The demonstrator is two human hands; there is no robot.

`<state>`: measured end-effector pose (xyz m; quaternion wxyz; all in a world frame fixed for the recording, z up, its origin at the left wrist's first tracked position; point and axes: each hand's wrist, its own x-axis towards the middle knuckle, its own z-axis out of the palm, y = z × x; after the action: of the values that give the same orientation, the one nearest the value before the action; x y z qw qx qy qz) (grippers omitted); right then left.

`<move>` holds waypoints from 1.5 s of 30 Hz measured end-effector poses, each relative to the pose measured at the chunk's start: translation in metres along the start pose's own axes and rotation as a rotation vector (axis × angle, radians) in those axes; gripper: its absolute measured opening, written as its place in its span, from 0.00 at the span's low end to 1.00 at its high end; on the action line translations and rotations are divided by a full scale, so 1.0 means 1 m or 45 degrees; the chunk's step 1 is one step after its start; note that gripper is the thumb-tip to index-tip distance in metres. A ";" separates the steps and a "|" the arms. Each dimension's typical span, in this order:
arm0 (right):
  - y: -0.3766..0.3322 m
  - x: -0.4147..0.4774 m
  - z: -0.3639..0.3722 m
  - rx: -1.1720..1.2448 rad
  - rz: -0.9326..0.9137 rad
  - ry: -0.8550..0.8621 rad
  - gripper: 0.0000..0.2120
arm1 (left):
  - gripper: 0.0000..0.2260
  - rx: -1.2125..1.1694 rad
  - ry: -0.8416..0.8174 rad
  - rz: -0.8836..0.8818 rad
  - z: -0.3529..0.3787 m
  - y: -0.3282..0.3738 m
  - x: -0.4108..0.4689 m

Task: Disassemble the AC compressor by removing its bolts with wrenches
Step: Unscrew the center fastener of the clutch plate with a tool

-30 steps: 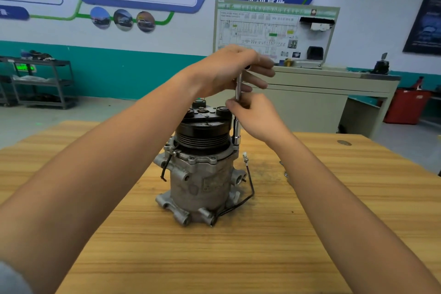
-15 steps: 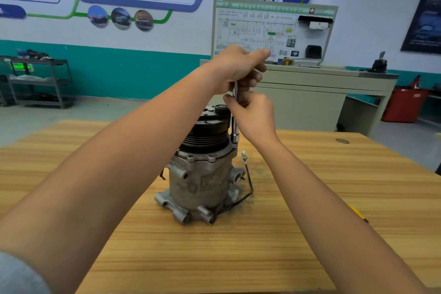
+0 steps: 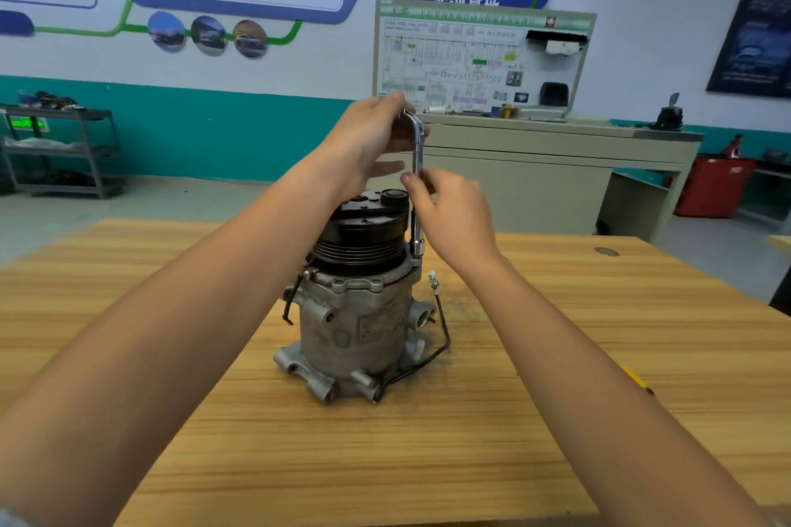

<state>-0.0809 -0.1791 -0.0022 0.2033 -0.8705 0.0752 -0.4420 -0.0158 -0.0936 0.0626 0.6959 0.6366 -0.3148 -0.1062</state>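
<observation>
While the AC compressor (image 3: pixel 355 312) stands upright on its mounting lugs near the middle of the wooden table (image 3: pixel 556 419), an L-shaped socket wrench (image 3: pixel 416 193) rises vertically at the 3 o'clock side of its black pulley (image 3: pixel 364 240). The wrench's socket end sits down on the top flange of the grey housing, just beside the pulley's edge. The left hand (image 3: pixel 368 137) grips the bent upper end of the wrench, fingers curled round it. The right hand (image 3: pixel 453 214) pinches the shaft at mid-height between thumb and fingertips.

A black wire (image 3: pixel 443 329) with a small terminal loops off the housing from 3 o'clock down to 5 o'clock, standing clear of the right wrist. Bare tabletop lies all round the compressor, widest toward 6 o'clock and 9 o'clock. At 4 o'clock a yellow object (image 3: pixel 632 374) peeks from behind the right forearm; what it is I cannot tell. At 2 o'clock, near the table's far edge, lies a small dark disc (image 3: pixel 606 251). Beyond that edge, open floor separates the table from a grey cabinet (image 3: pixel 535 175).
</observation>
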 end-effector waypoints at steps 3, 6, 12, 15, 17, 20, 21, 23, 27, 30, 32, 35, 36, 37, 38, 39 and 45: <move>-0.003 0.000 0.001 0.016 0.068 -0.036 0.15 | 0.11 0.401 0.082 0.269 -0.003 -0.001 -0.010; -0.004 0.003 -0.001 0.092 0.171 -0.083 0.18 | 0.13 0.731 0.110 0.589 0.001 -0.001 -0.019; -0.008 0.005 -0.006 0.203 0.265 -0.240 0.18 | 0.08 0.734 -0.063 0.698 0.020 0.009 -0.010; -0.011 0.008 -0.007 0.277 0.297 -0.207 0.20 | 0.05 0.730 -0.098 0.548 0.028 0.012 0.001; -0.009 0.010 -0.008 0.296 0.297 -0.148 0.21 | 0.07 0.587 -0.108 0.337 0.029 0.014 0.006; -0.007 0.010 -0.007 0.252 0.298 -0.106 0.21 | 0.07 0.380 -0.112 0.125 0.029 0.019 0.009; -0.007 0.010 -0.006 0.233 0.294 -0.102 0.20 | 0.07 0.343 -0.106 0.103 0.031 0.021 0.010; -0.007 0.010 -0.006 0.193 0.251 -0.101 0.16 | 0.07 0.236 -0.079 0.054 0.036 0.024 0.011; -0.005 0.008 -0.006 0.212 0.213 -0.043 0.08 | 0.14 -0.344 0.021 -0.131 0.035 0.025 0.013; -0.004 0.009 -0.008 0.282 0.217 -0.043 0.06 | 0.12 -0.685 0.040 -0.190 0.025 0.024 0.011; -0.005 0.009 -0.007 0.286 0.197 -0.054 0.08 | 0.11 -0.642 0.038 -0.113 0.020 0.021 0.003; -0.009 0.004 -0.002 0.143 0.115 -0.057 0.14 | 0.12 -0.129 0.058 0.193 0.018 0.013 -0.017; -0.010 0.004 -0.001 0.109 0.109 -0.059 0.14 | 0.13 0.101 0.044 0.327 0.018 0.008 -0.023; -0.011 0.004 -0.002 0.096 0.109 -0.067 0.15 | 0.15 0.331 0.018 0.467 0.019 0.005 -0.028; -0.011 0.005 -0.003 0.074 0.112 -0.087 0.16 | 0.17 0.562 -0.015 0.602 0.019 0.003 -0.030; -0.012 0.007 -0.006 0.029 0.119 -0.121 0.16 | 0.19 0.797 -0.060 0.722 0.018 0.002 -0.031; -0.009 0.006 -0.015 0.214 0.217 -0.210 0.20 | 0.16 1.541 -0.075 0.923 0.025 0.024 -0.012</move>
<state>-0.0900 -0.1772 0.0145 0.3178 -0.8742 0.0945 -0.3547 -0.0453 -0.1042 0.0813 0.2026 0.7638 -0.5294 0.3088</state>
